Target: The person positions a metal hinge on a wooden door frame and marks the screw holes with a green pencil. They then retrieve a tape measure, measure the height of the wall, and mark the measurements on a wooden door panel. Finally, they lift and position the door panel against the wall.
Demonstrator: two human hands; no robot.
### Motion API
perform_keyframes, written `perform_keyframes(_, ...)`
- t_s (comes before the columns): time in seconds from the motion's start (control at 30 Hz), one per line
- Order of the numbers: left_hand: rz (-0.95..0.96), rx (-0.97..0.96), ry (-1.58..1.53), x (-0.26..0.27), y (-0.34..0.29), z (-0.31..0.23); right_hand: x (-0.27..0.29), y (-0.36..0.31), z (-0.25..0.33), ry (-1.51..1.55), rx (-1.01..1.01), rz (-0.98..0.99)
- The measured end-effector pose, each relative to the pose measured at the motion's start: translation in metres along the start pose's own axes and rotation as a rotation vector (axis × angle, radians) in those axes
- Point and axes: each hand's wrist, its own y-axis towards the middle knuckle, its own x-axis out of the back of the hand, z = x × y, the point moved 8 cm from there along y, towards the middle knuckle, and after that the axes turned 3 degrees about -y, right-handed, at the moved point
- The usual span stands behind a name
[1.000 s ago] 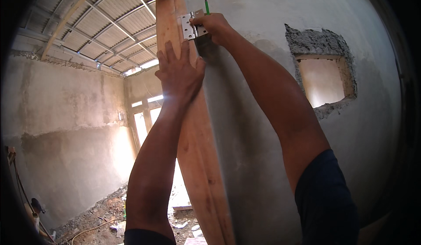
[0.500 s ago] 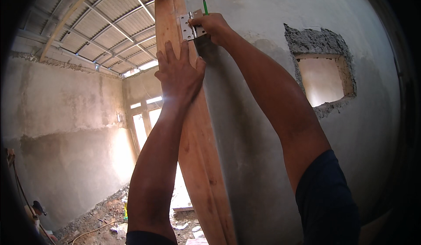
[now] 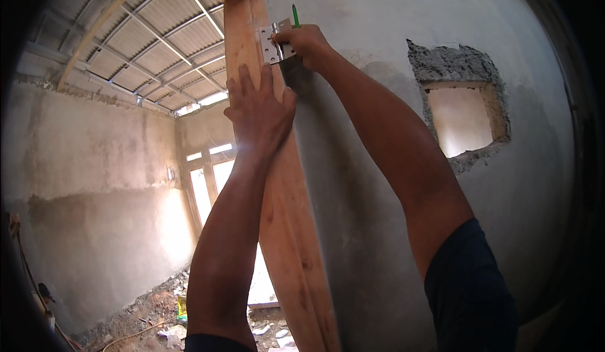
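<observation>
High on a wooden door frame point(image 3: 288, 226), a silvery butt hinge point(image 3: 267, 42) lies with one leaf flat against the wood. My right hand point(image 3: 306, 44) grips its other leaf, thumb near the knuckle. A green pencil point(image 3: 295, 15) sticks up from behind the fingers of that hand. Just below the hinge, my left hand point(image 3: 259, 107) is spread flat on the frame, its fingertips close to the hinge's lower edge. The right fingers hide part of the hinge's right leaf.
A grey plastered wall point(image 3: 378, 238) meets the frame on the right, with a rough square opening point(image 3: 463, 115) cut through it. To the left is a room with an unfinished wall point(image 3: 101, 163), metal ceiling battens point(image 3: 154, 30) and rubble point(image 3: 157, 314) on the floor.
The view has shifted slightly, so the hinge and both hands appear a little lower. My right hand keeps its grip on the hinge and my left stays flat on the frame.
</observation>
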Motion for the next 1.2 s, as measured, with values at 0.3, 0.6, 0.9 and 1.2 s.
perform_keyframes(0.3,-0.02,-0.012,-0.013,0.0,-0.001,0.0,-0.001,0.004,-0.009,0.019,-0.077,-0.017)
perform_keyframes(0.6,0.017,0.02,0.001,0.0,0.0,0.001,-0.003,0.005,-0.018,0.106,-0.139,-0.029)
perform_keyframes(0.9,-0.009,0.016,0.016,0.002,-0.001,0.001,-0.005,0.006,-0.017,0.149,-0.123,-0.023)
perform_keyframes(1.2,-0.033,0.011,0.022,0.002,-0.002,0.001,-0.006,0.006,-0.017,0.159,-0.106,-0.05)
